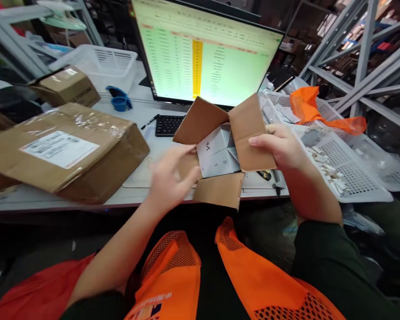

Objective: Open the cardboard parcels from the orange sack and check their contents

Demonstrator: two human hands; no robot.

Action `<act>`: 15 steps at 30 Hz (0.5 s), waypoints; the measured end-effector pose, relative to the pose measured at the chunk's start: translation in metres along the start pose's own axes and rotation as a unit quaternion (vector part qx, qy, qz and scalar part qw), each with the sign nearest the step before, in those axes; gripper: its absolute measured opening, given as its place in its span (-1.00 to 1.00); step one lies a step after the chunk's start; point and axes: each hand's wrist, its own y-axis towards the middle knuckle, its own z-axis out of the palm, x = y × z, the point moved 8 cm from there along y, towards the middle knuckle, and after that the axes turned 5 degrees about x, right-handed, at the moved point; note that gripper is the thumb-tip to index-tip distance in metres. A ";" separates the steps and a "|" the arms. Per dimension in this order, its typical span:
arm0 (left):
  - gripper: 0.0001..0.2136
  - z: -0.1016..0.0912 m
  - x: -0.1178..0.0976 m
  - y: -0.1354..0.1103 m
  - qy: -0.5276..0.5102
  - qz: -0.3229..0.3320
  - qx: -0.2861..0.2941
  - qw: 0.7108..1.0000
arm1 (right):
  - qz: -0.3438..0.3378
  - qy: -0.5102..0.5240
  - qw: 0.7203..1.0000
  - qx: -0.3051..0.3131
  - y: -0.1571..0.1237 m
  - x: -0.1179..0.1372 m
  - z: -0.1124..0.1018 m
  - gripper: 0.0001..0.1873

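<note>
A small cardboard box [218, 191] is held up with its flaps spread. Inside it sits a light grey box [216, 153] with a black squiggle mark and small print. My right hand [278, 144] grips the right flap, thumb on the inner face and fingers behind. At the left flap, my left hand [170, 178] is blurred by motion, its thumb and forefinger apart. Whether it touches the flap is unclear. Beyond the box lie a black keyboard [168, 126] and a pen [150, 122].
A large taped carton [103, 178] with a white label lies left, a smaller carton [73, 86] behind it. A monitor [173, 53] stands at the back. White baskets [363, 173] with small pale pieces and an orange mesh bag [303, 104] are right. A utility knife [265, 175] lies near the edge.
</note>
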 end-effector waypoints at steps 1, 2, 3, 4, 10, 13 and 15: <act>-0.63 0.017 -0.012 0.015 0.027 0.011 0.060 0.998 | 0.003 -0.007 1.000 0.023 0.008 0.004 0.014 -0.69; -0.61 0.031 -0.018 0.028 0.053 0.003 0.102 0.993 | 0.009 -0.013 0.999 0.039 0.016 0.005 0.026 -0.68; -0.58 0.041 -0.017 0.038 0.074 -0.020 0.124 0.989 | 0.016 -0.017 0.998 0.050 0.023 0.005 0.036 -0.67; -0.55 0.047 -0.014 0.045 0.090 -0.040 0.133 0.986 | 0.020 -0.019 0.998 0.055 0.029 0.004 0.044 -0.67; -0.42 0.057 0.027 0.036 0.071 -0.130 0.069 0.987 | 0.029 -0.004 0.998 0.062 0.061 -0.004 0.066 -0.71; -0.71 0.061 0.044 0.035 0.048 -0.150 0.003 0.987 | 0.031 0.003 0.997 0.076 0.074 -0.004 0.072 -0.73; -0.85 0.064 0.050 0.039 0.026 -0.140 -0.026 0.990 | 0.037 0.007 0.996 0.077 0.080 -0.003 0.073 -0.75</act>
